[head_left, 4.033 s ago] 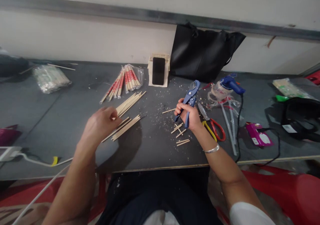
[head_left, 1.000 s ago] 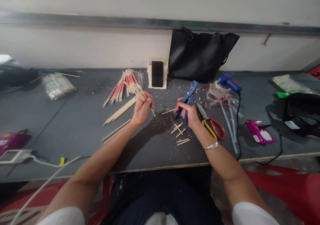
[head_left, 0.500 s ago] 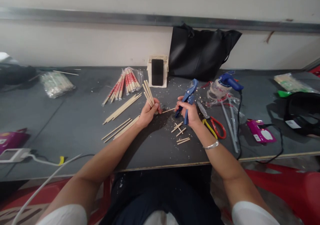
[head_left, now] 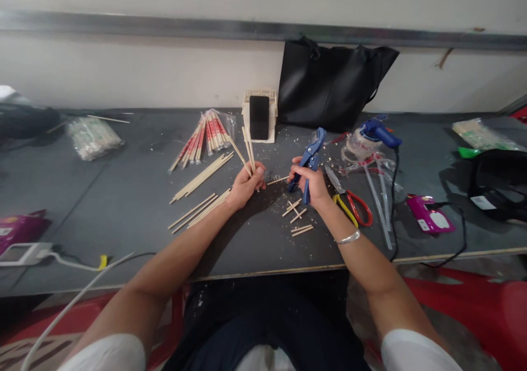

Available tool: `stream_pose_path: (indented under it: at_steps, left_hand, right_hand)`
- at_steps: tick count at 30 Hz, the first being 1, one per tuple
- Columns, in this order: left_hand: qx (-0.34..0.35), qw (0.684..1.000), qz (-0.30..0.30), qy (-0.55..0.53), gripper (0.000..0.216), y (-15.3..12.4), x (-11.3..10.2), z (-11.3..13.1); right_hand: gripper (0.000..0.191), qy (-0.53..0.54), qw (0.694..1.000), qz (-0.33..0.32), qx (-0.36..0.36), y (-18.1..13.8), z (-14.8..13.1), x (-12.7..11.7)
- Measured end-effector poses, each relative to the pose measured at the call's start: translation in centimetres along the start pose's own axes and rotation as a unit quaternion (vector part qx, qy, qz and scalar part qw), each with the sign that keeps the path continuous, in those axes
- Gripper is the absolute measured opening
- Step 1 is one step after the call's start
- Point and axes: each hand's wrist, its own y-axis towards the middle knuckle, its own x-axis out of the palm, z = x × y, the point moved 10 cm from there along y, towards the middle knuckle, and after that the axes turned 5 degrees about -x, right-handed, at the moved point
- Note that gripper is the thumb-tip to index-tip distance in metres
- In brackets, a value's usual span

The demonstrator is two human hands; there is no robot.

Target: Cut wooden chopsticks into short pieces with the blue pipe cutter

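Observation:
My left hand (head_left: 247,185) is closed round a few thin wooden sticks (head_left: 248,147) whose upper ends fan apart. In my right hand (head_left: 312,183) is a blue pipe cutter (head_left: 312,152), held with its head pointing up and away from me. A single stick (head_left: 278,180) lies between the hands, its right end close to the cutter. Short cut sticks (head_left: 295,210) lie below my right hand, some crossing each other. Longer sticks (head_left: 201,178) lie in rows left of my left hand.
Scissors (head_left: 349,201) with red and yellow handles lie right of my right hand, near a blue glue gun (head_left: 379,133) with a cord. A phone (head_left: 259,118) leans on a small wooden stand, before a black bag (head_left: 329,85). Wrapped chopsticks (head_left: 206,135) lie at back left.
The sticks in my left hand have spread; they were bunched together and now splay, one tilting left. My right hand and the cutter stay nearly where they were.

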Motion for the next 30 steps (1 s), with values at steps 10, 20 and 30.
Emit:
stream_pose_path:
  at_steps: [10,20,30]
  left_hand:
    - [-0.067,0.994,-0.025,-0.087,0.050,-0.3,0.5,-0.8]
    - [-0.077,0.991,-0.043,-0.100,0.038,-0.3,0.7,-0.7]
    - [-0.060,0.992,-0.066,-0.090,0.051,-0.5,1.0,-0.2]
  right_hand:
    - [0.044,-0.097,0.995,-0.014,-0.019,-0.6,-1.0,0.8]
    - [0.044,-0.208,0.978,-0.005,-0.030,-0.7,-1.8,0.5]
    - [0.033,-0.261,0.963,-0.064,0.029,-1.2,-0.4,1.3]
